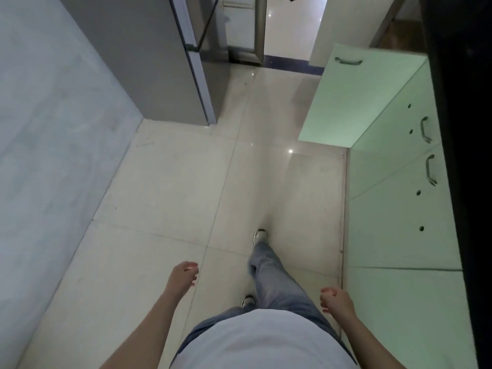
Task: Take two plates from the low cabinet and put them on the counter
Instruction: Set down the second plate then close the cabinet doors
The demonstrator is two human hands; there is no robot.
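A row of pale green low cabinets point(394, 209) runs along the right under a dark counter edge point(458, 155). One cabinet door point(354, 97) at the far end stands swung open into the aisle, its inside hidden behind it. No plates are in view. My left hand point(185, 272) hangs empty over the floor tiles with fingers loosely curled. My right hand point(334, 299) hangs empty near the cabinet fronts, fingers curled inward, touching nothing.
A grey fridge point(149, 62) stands at the far left against a grey wall point(48, 129). A doorway point(287, 30) opens at the far end. Glossy beige floor tiles point(186, 182) fill the aisle. My legs in jeans are mid-stride.
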